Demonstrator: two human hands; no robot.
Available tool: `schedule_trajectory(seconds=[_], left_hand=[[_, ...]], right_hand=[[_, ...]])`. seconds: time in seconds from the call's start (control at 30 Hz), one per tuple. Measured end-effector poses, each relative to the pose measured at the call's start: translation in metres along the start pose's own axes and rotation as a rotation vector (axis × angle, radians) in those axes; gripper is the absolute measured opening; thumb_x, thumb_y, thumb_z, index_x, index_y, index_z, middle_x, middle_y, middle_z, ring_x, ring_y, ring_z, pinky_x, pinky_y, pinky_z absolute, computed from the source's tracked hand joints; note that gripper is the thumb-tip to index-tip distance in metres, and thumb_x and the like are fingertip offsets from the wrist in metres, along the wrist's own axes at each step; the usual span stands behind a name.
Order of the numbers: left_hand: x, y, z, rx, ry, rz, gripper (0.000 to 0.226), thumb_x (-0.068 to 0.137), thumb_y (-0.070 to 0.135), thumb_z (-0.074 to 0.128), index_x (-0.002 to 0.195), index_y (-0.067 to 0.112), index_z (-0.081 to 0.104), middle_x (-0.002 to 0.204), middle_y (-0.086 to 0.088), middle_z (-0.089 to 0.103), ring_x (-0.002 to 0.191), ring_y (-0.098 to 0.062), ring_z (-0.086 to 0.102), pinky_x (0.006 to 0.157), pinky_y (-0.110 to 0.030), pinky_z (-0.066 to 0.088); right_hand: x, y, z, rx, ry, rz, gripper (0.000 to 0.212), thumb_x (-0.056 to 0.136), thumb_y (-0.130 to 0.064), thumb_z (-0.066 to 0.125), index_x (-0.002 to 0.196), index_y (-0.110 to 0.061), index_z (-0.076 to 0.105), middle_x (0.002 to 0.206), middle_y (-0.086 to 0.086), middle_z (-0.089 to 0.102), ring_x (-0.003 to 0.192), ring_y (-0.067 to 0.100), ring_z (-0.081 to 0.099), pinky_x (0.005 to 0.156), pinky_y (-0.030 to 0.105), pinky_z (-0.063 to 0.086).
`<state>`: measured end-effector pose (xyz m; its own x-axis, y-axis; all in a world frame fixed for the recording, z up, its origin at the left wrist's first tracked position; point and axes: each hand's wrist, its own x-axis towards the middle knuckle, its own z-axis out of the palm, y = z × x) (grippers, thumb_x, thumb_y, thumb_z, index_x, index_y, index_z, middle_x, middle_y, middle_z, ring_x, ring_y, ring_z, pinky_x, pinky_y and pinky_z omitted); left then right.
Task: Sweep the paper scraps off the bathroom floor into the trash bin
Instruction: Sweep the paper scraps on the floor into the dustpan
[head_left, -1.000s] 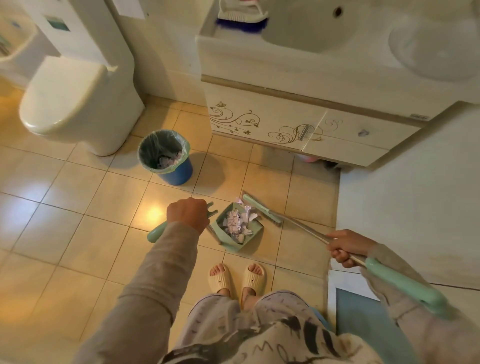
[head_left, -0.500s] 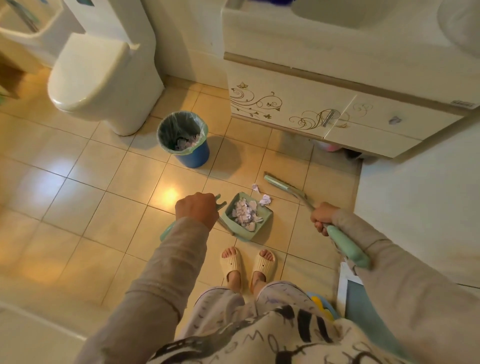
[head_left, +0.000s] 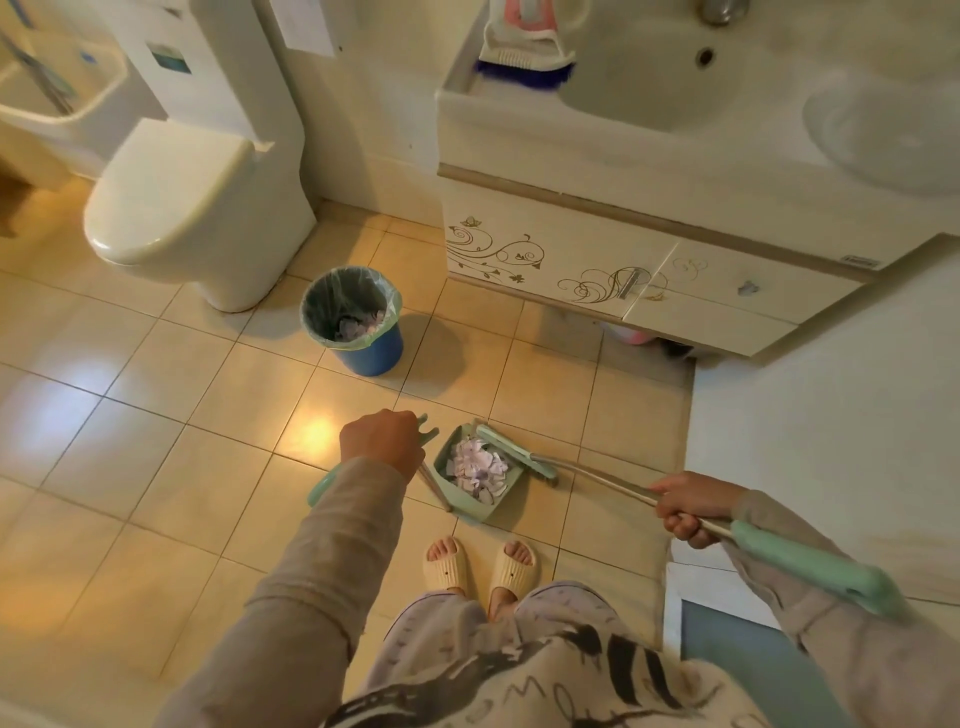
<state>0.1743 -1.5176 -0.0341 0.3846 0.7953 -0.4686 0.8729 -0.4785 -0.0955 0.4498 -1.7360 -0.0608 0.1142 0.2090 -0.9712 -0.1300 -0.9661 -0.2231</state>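
Head view: left hand (head_left: 382, 441) clenches the dustpan handle (head_left: 318, 488), trash bin (head_left: 371, 354) straight ahead of it; right hand (head_left: 688, 508) clasps broom (head_left: 519, 455).

One view only, head-worn, wide-angle. Looks forward and steeply down from standing height. Wearer's feet (head_left: 444, 561) close at 6 o'clock. Aim falls on the tiled floor (head_left: 156, 415) by the dustpan (head_left: 460, 499). Toilet (head_left: 171, 208) at 10 o'clock, vanity cabinet (head_left: 571, 260) at 1 o'clock, edges bowed. Left hand (head_left: 382, 441) central, gripping the dustpan handle (head_left: 319, 488). Right hand (head_left: 685, 506) at 4 o'clock, gripping the broom handle (head_left: 597, 475).
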Motion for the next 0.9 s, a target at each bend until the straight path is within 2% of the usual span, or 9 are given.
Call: schedule_trajectory(seconds=[0.1, 0.2, 0.33, 0.43, 0.53, 0.63, 0.7, 0.77, 0.9], left_hand=[[-0.001, 0.001, 0.003, -0.002, 0.004, 0.004, 0.024, 0.087, 0.034, 0.061, 0.107, 0.021, 0.066, 0.092, 0.002, 0.068, 0.085, -0.019, 0.066, 0.075, -0.029, 0.050], [-0.001, 0.002, 0.004, -0.024, -0.080, -0.001, 0.026, 0.087, 0.034, 0.061, 0.108, 0.020, 0.065, 0.092, 0.002, 0.067, 0.086, -0.019, 0.065, 0.074, -0.029, 0.049], [0.002, 0.002, 0.005, -0.113, -0.237, -0.020, 0.029, 0.086, 0.033, 0.063, 0.111, 0.018, 0.063, 0.077, 0.005, 0.054, 0.080, -0.016, 0.056, 0.073, -0.026, 0.045], [0.002, 0.002, 0.009, -0.151, -0.264, -0.030, 0.028, 0.086, 0.030, 0.062, 0.111, 0.016, 0.063, 0.072, 0.004, 0.050, 0.080, -0.016, 0.054, 0.077, -0.028, 0.046], [0.000, 0.005, 0.008, -0.143, -0.241, -0.023, 0.027, 0.088, 0.030, 0.060, 0.111, 0.016, 0.064, 0.082, 0.002, 0.055, 0.080, -0.017, 0.055, 0.076, -0.028, 0.047], [-0.003, 0.007, 0.005, -0.148, -0.231, -0.006, 0.027, 0.088, 0.029, 0.060, 0.112, 0.016, 0.064, 0.084, 0.002, 0.055, 0.080, -0.018, 0.056, 0.076, -0.029, 0.048], [-0.004, 0.006, 0.002, -0.154, -0.238, -0.022, 0.028, 0.088, 0.029, 0.061, 0.112, 0.016, 0.064, 0.084, 0.001, 0.056, 0.080, -0.018, 0.056, 0.077, -0.029, 0.049], [-0.006, 0.001, -0.001, -0.210, -0.270, -0.066, 0.031, 0.087, 0.029, 0.062, 0.114, 0.013, 0.063, 0.086, 0.000, 0.057, 0.081, -0.019, 0.056, 0.081, -0.030, 0.050], [-0.020, -0.012, 0.000, -0.426, -0.431, -0.185, 0.039, 0.086, 0.024, 0.067, 0.118, 0.004, 0.058, 0.087, -0.009, 0.059, 0.080, -0.023, 0.059, 0.083, -0.032, 0.054]], right_hand=[[0.004, -0.004, 0.008, 0.006, 0.046, -0.013, 0.052, 0.092, 0.003, 0.036, 0.144, -0.003, 0.031, 0.053, 0.004, 0.038, 0.024, 0.004, 0.033, 0.033, 0.010, 0.029], [0.015, -0.009, 0.028, -0.033, 0.097, -0.022, 0.051, 0.091, 0.004, 0.036, 0.142, -0.003, 0.032, 0.058, 0.006, 0.038, 0.025, 0.006, 0.035, 0.034, 0.010, 0.030], [0.029, -0.007, 0.068, -0.215, 0.169, -0.050, 0.047, 0.092, 0.001, 0.037, 0.138, -0.002, 0.034, 0.059, 0.008, 0.044, 0.045, 0.013, 0.040, 0.042, 0.023, 0.036], [0.030, 0.000, 0.092, -0.280, 0.170, -0.041, 0.043, 0.091, 0.000, 0.038, 0.134, -0.002, 0.036, 0.061, 0.006, 0.047, 0.048, 0.013, 0.042, 0.050, 0.023, 0.037], [0.021, 0.007, 0.089, -0.076, 0.075, 0.021, 0.044, 0.090, 0.003, 0.035, 0.133, -0.002, 0.041, 0.059, 0.007, 0.040, 0.034, 0.009, 0.038, 0.038, 0.020, 0.034], [0.011, 0.016, 0.067, 0.133, 0.028, 0.031, 0.049, 0.091, 0.007, 0.034, 0.140, 0.004, 0.035, 0.056, 0.007, 0.035, 0.024, 0.005, 0.033, 0.033, 0.010, 0.028], [0.003, 0.023, 0.055, 0.215, 0.009, 0.006, 0.035, 0.092, 0.007, 0.034, 0.123, -0.003, 0.046, 0.053, 0.006, 0.036, 0.023, 0.005, 0.033, 0.032, 0.009, 0.027], [-0.005, 0.029, 0.049, 0.298, 0.005, -0.020, 0.020, 0.093, 0.007, 0.033, 0.103, -0.006, 0.044, 0.050, 0.005, 0.035, 0.023, 0.005, 0.032, 0.031, 0.010, 0.027], [-0.010, 0.033, 0.046, 0.361, 0.015, -0.057, 0.019, 0.093, 0.007, 0.034, 0.086, -0.010, 0.039, 0.045, 0.004, 0.035, 0.024, 0.006, 0.032, 0.031, 0.010, 0.027]])
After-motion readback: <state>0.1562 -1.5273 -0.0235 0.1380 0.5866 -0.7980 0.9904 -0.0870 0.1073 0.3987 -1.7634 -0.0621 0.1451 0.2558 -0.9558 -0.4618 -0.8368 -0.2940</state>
